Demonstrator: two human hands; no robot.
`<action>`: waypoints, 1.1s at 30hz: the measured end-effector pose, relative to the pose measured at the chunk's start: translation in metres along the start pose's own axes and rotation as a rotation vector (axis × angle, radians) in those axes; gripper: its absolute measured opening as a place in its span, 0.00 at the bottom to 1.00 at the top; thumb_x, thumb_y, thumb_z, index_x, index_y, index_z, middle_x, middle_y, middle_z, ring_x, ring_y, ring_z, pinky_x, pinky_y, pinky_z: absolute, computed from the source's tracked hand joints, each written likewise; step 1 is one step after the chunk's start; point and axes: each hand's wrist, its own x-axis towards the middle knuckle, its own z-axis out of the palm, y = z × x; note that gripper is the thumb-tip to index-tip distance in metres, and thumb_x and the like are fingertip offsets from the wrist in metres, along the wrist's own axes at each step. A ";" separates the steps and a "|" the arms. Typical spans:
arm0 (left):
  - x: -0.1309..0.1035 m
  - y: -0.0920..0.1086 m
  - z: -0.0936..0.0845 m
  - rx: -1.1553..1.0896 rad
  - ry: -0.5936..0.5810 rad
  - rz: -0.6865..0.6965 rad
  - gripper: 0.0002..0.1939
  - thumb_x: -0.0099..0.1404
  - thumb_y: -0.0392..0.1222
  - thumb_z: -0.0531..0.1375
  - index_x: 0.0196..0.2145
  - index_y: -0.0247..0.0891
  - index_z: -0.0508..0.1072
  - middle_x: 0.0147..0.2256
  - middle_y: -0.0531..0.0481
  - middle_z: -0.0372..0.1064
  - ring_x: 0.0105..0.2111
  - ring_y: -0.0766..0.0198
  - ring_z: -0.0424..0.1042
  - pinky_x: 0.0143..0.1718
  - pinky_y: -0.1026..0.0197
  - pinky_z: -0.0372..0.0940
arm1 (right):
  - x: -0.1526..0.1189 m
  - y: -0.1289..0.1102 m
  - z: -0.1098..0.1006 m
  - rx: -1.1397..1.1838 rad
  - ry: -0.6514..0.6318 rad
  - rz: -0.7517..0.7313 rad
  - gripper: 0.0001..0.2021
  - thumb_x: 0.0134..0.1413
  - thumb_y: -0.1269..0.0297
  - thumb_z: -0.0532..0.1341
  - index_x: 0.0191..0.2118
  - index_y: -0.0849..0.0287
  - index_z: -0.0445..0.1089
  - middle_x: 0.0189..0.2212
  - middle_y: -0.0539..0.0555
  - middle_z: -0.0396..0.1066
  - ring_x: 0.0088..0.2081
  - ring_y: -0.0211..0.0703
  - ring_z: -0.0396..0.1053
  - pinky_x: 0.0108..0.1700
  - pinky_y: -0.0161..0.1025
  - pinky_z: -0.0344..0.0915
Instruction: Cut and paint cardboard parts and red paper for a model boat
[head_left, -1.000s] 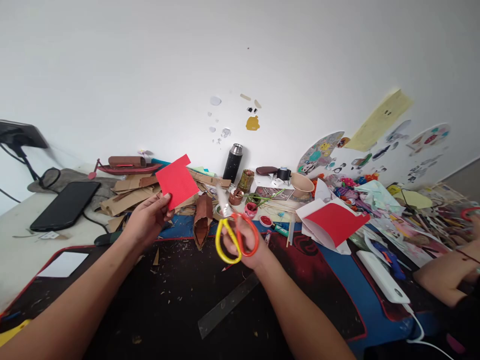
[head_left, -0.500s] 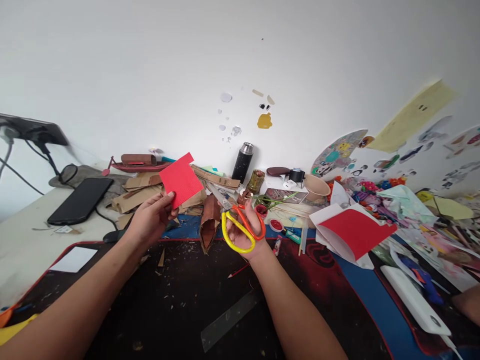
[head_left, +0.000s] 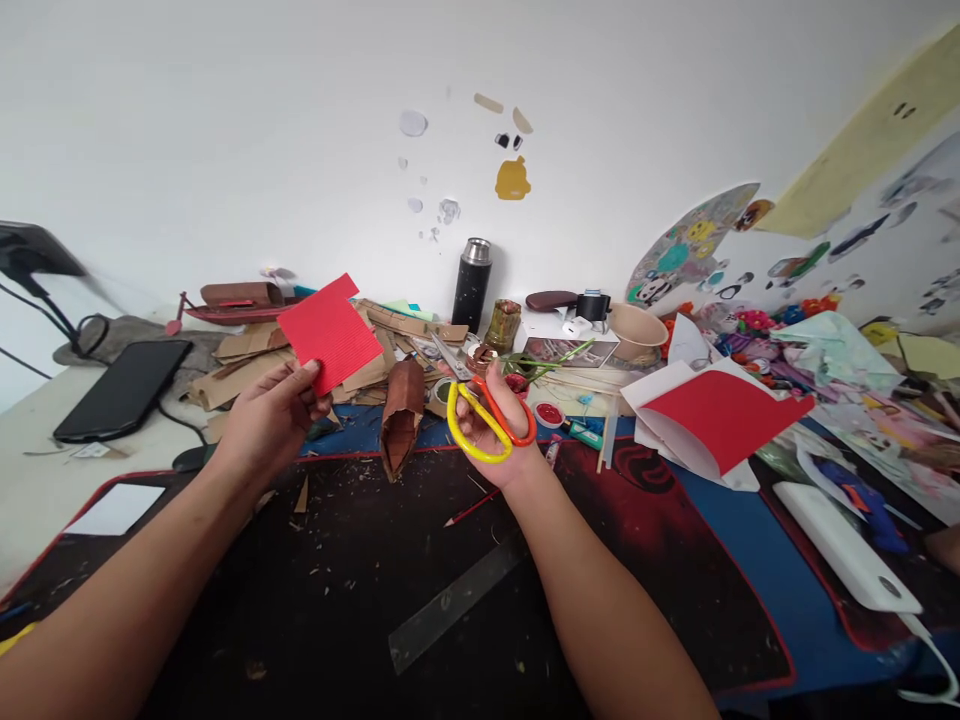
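Observation:
My left hand [head_left: 274, 410] pinches a red piece of ridged paper [head_left: 330, 335] by its lower edge, thumb in front. The paper is roughly square with a narrow tab at its upper corner. In my right hand [head_left: 504, 425], palm up, rest scissors [head_left: 480, 425] with one yellow and one orange handle loop, held near the thumb. Their blades point up and to the left, away from the paper. Between the hands a brown cardboard boat-shaped piece [head_left: 403, 420] lies on the desk, touched by neither hand.
A dark mat [head_left: 322, 610] carries a clear ruler [head_left: 450, 610], a red pencil [head_left: 469, 510] and scraps. Behind stand a black flask [head_left: 472, 285] and cardboard pieces [head_left: 240, 375]. A larger red sheet [head_left: 727, 415] lies right, a black phone [head_left: 124, 390] left.
The view has shifted, so the wall marks and flask sit higher and further left. Both hands keep the same hold on the red paper and the scissors.

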 end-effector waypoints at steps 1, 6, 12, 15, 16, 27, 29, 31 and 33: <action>0.000 0.000 0.001 0.002 0.002 0.002 0.19 0.49 0.37 0.80 0.29 0.38 0.73 0.27 0.54 0.73 0.22 0.71 0.67 0.20 0.69 0.64 | 0.000 0.000 0.001 0.016 0.004 0.024 0.31 0.74 0.37 0.58 0.37 0.63 0.79 0.19 0.50 0.74 0.16 0.33 0.66 0.18 0.27 0.64; -0.003 0.000 0.004 0.009 0.014 0.002 0.18 0.50 0.38 0.80 0.30 0.37 0.75 0.28 0.55 0.73 0.22 0.71 0.68 0.21 0.69 0.65 | 0.001 0.009 0.006 0.069 0.024 0.084 0.29 0.76 0.40 0.59 0.43 0.65 0.81 0.17 0.48 0.70 0.13 0.29 0.60 0.15 0.23 0.58; -0.004 -0.002 0.001 0.075 -0.009 0.007 0.15 0.53 0.43 0.78 0.30 0.39 0.76 0.25 0.55 0.71 0.21 0.69 0.67 0.20 0.67 0.63 | -0.004 0.011 0.007 0.074 -0.071 0.111 0.38 0.71 0.29 0.54 0.39 0.64 0.79 0.21 0.55 0.77 0.15 0.36 0.70 0.17 0.29 0.66; -0.003 -0.004 -0.002 0.102 -0.023 0.021 0.15 0.55 0.46 0.77 0.32 0.38 0.77 0.25 0.55 0.70 0.21 0.69 0.67 0.21 0.68 0.62 | -0.006 0.011 0.007 0.080 -0.097 0.096 0.40 0.69 0.26 0.53 0.43 0.64 0.80 0.22 0.55 0.77 0.16 0.39 0.71 0.19 0.31 0.67; -0.002 -0.005 -0.003 0.105 -0.026 0.025 0.16 0.56 0.46 0.77 0.33 0.38 0.77 0.25 0.56 0.70 0.21 0.69 0.67 0.22 0.68 0.63 | -0.006 0.012 0.006 0.080 -0.098 0.083 0.40 0.69 0.26 0.53 0.44 0.64 0.80 0.22 0.55 0.77 0.17 0.39 0.71 0.19 0.31 0.68; -0.004 -0.003 -0.003 0.116 -0.017 0.045 0.15 0.57 0.47 0.76 0.33 0.38 0.76 0.25 0.55 0.71 0.22 0.69 0.68 0.23 0.67 0.64 | -0.011 0.014 0.003 -0.037 -0.196 0.010 0.47 0.63 0.18 0.44 0.54 0.57 0.77 0.29 0.58 0.82 0.25 0.47 0.78 0.26 0.37 0.72; -0.004 -0.003 -0.002 0.123 -0.017 0.050 0.15 0.57 0.47 0.76 0.33 0.38 0.76 0.25 0.55 0.71 0.22 0.69 0.68 0.23 0.67 0.64 | -0.013 0.012 0.006 -0.075 -0.252 0.024 0.47 0.63 0.17 0.43 0.59 0.55 0.74 0.34 0.61 0.83 0.31 0.52 0.82 0.30 0.41 0.75; -0.006 -0.002 -0.001 0.132 -0.020 0.062 0.15 0.58 0.47 0.75 0.33 0.39 0.76 0.25 0.55 0.70 0.21 0.68 0.68 0.22 0.67 0.63 | -0.012 0.011 0.006 -0.113 -0.268 0.001 0.45 0.65 0.20 0.47 0.58 0.57 0.74 0.35 0.61 0.83 0.33 0.53 0.82 0.32 0.42 0.76; -0.007 -0.001 0.000 0.140 -0.021 0.080 0.15 0.59 0.48 0.75 0.33 0.39 0.74 0.24 0.55 0.70 0.21 0.68 0.67 0.22 0.67 0.63 | -0.010 0.012 0.006 -0.166 -0.262 -0.051 0.42 0.65 0.22 0.53 0.57 0.59 0.74 0.33 0.60 0.83 0.31 0.53 0.81 0.30 0.42 0.75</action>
